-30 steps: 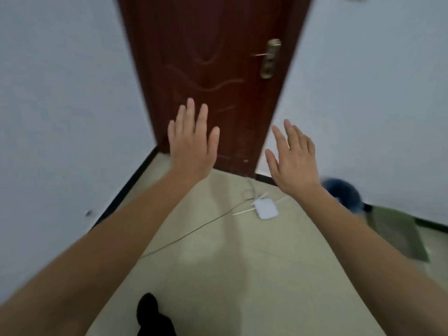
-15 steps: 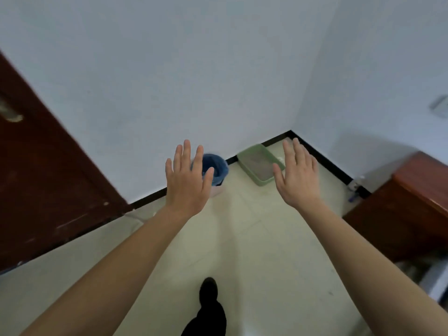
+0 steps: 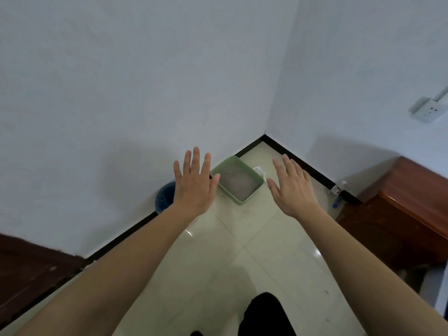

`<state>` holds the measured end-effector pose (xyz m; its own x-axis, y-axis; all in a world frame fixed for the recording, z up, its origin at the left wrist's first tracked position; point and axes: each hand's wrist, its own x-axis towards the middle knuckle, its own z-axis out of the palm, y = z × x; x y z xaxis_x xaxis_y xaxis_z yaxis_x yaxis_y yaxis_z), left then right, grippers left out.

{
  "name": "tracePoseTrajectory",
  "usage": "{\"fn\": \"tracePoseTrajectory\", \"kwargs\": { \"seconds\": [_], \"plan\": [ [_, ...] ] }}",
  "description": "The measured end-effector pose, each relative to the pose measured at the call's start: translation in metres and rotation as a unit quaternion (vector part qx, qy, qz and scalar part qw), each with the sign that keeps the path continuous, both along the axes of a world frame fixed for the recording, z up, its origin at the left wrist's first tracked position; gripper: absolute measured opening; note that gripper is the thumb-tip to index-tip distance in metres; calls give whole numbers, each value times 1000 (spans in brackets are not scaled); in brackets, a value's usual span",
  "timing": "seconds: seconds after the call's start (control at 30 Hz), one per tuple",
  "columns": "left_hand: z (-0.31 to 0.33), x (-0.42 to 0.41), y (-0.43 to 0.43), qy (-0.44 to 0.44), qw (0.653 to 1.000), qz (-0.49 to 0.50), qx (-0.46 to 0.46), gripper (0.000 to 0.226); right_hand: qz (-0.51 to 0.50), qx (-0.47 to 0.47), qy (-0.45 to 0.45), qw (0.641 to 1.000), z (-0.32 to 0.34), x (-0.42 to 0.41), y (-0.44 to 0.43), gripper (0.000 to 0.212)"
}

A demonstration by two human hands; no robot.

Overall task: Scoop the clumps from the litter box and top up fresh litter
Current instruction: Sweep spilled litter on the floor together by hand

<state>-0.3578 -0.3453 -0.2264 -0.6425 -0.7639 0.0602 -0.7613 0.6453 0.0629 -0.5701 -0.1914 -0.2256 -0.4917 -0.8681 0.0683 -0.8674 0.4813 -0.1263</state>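
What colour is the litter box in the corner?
Pale green litter box, holding grey litter; seen in the head view.

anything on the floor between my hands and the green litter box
Nothing visible: bare pale floor tiles lie between the left hand, the right hand and the green plastic litter box. The round blue bin and white slotted scoop sit at its sides.

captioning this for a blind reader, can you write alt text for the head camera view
A person's open, empty left hand and right hand extend toward a green plastic litter box of grey litter in a white-walled corner. A white slotted scoop lies beside it, a round blue bin to its left.
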Motion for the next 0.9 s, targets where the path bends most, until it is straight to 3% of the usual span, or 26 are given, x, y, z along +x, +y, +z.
{"fn": "tracePoseTrajectory", "kwargs": {
  "seconds": [0.17, 0.33, 0.57, 0.9],
  "plan": [
    [-60, -94, -51, -9, 999, 21, 27, 64, 34, 46, -41, 997, -66, -90, -72, 60],
    [-145, -165, -95, -9, 989, 111, 97, 62, 113, 98, -78, 986, -152, -174, -156, 62],
    [-261, -188, -104, -51, 962, 183, 198, 61, 104, 189, -187, 958, -287, -203, -195, 56],
    [-586, -133, -84, -186, 924, 125, 309, 58, 122, 303, -249, 912, -599, -137, -162, 63]
  ]
}}
